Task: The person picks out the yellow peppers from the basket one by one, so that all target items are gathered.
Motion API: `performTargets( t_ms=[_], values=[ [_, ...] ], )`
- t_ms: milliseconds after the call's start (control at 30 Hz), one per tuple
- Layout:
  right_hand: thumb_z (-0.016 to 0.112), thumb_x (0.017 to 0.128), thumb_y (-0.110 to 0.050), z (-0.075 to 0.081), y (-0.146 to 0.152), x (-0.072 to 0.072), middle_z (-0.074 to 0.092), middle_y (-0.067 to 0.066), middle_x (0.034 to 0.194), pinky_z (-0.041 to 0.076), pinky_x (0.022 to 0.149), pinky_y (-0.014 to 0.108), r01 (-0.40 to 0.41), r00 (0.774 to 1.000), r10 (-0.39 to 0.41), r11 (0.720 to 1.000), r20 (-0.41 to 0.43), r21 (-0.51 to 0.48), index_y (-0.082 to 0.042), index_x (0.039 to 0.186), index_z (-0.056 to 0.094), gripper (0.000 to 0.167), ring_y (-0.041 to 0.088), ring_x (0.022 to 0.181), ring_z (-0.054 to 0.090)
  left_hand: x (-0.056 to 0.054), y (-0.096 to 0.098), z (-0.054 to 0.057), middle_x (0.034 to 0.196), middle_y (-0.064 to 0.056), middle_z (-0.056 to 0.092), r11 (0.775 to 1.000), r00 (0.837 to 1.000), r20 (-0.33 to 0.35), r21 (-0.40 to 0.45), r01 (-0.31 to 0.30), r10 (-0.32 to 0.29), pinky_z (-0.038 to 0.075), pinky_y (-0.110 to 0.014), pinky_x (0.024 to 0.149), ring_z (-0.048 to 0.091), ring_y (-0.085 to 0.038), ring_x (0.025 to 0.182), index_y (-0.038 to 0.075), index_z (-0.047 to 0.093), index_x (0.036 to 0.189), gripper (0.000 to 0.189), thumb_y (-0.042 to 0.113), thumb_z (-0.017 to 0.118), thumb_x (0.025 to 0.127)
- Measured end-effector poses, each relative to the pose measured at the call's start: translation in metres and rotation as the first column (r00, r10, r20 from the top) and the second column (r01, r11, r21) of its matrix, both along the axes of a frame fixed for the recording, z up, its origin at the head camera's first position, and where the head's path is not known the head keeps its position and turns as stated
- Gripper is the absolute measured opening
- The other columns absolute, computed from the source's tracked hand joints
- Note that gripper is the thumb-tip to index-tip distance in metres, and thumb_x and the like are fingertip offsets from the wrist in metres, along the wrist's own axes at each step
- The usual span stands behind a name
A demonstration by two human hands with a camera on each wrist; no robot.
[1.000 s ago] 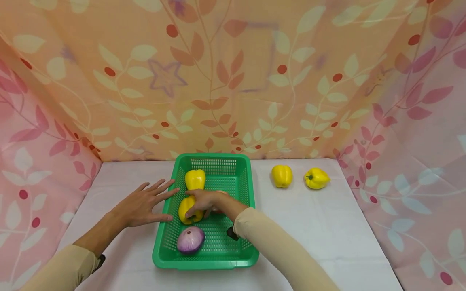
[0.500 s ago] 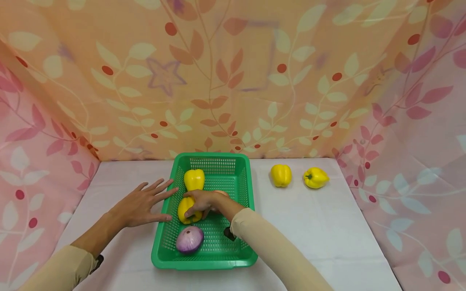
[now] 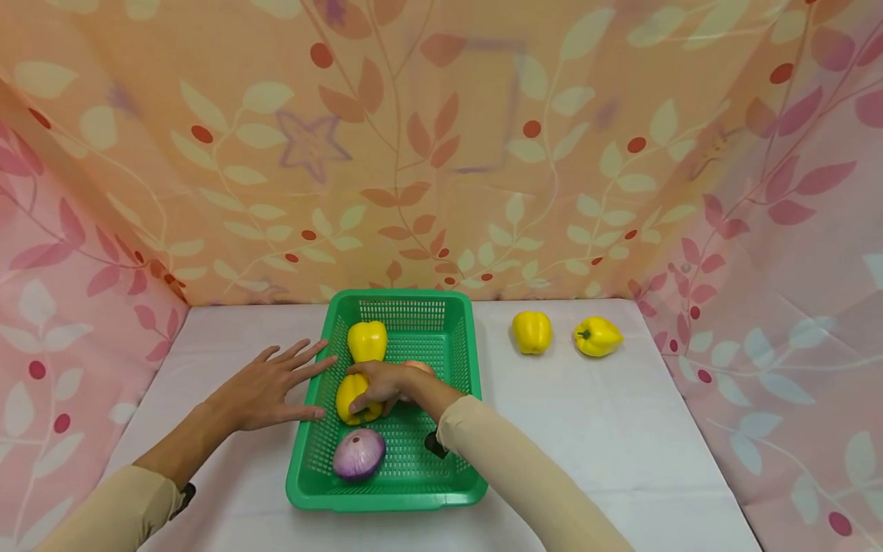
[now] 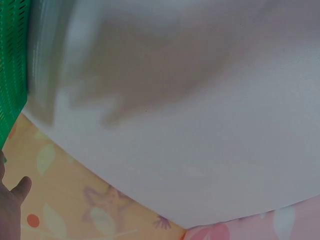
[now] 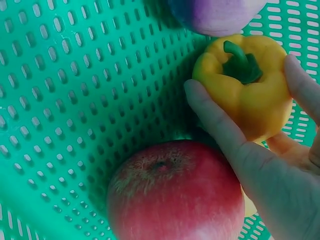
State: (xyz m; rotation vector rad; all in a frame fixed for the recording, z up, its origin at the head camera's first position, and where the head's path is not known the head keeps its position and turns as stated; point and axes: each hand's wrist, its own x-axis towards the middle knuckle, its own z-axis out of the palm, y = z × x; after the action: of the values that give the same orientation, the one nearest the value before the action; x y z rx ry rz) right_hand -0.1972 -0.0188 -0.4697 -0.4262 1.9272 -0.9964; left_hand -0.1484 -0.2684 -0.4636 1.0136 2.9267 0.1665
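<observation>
In the head view my right hand (image 3: 383, 382) reaches into the green plastic basket (image 3: 387, 502) and grips a yellow bell pepper (image 3: 346, 402). The right wrist view shows the thumb and fingers on opposite sides of this pepper (image 5: 245, 100), its green stem facing the camera. Beside the thumb lies a red, apple-like fruit (image 5: 175, 195), partly hidden by my wrist in the head view. A purple onion (image 3: 359, 455) sits nearer the front, and another yellow pepper (image 3: 368, 341) farther back. My left hand (image 3: 269, 389) spreads its fingers at the basket's left rim, holding nothing.
Two more yellow peppers (image 3: 532, 333) rest on the white table (image 3: 586, 445) right of the basket. Floral cloth (image 3: 414, 153) walls off the back and both sides of the table.
The view has shifted very slightly. Both hands, the basket and the vegetables otherwise keep their places, with the right hand staying on the pepper throughout.
</observation>
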Motion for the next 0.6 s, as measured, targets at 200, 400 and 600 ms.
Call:
performTargets(
  t_ms=[200,400,600],
  values=[
    [0.075,0.089,-0.013,0.0028,-0.0018,0.0024,0.051,0.008,0.123,0.058,0.081,0.051,0.022,1.0,-0.022,1.0,-0.008,0.005,-0.013,0.153,0.038,0.074,0.025,0.098,0.058,0.0004,-0.0006,0.002,0.162,-0.008,0.03,1.0,1.0,-0.005,0.004,0.003,-0.003,0.031,-0.07,0.107,0.029,-0.041,0.145,0.023,0.04,0.154,0.082,0.071,0.054,0.088],
    [0.076,0.089,-0.013,0.0028,-0.002,0.0041,0.051,0.008,0.122,0.058,0.08,0.051,0.038,0.999,-0.038,0.999,-0.01,0.011,-0.012,0.152,0.039,0.073,0.025,0.097,0.058,0.0008,-0.0007,0.0022,0.162,-0.008,0.03,1.0,1.0,-0.007,-0.004,0.007,-0.007,0.031,-0.069,0.107,0.028,-0.04,0.146,0.024,0.039,0.154,0.082,0.071,0.054,0.088],
    [0.075,0.089,-0.013,0.0106,0.0021,0.0006,0.05,0.01,0.123,0.058,0.081,0.052,0.046,0.999,-0.046,0.999,-0.013,0.007,-0.012,0.152,0.038,0.074,0.026,0.096,0.057,0.0007,-0.0006,0.0014,0.162,-0.008,0.03,1.0,1.0,-0.017,-0.005,0.009,-0.009,0.032,-0.068,0.107,0.029,-0.04,0.146,0.024,0.039,0.154,0.082,0.071,0.053,0.088]
  ],
)
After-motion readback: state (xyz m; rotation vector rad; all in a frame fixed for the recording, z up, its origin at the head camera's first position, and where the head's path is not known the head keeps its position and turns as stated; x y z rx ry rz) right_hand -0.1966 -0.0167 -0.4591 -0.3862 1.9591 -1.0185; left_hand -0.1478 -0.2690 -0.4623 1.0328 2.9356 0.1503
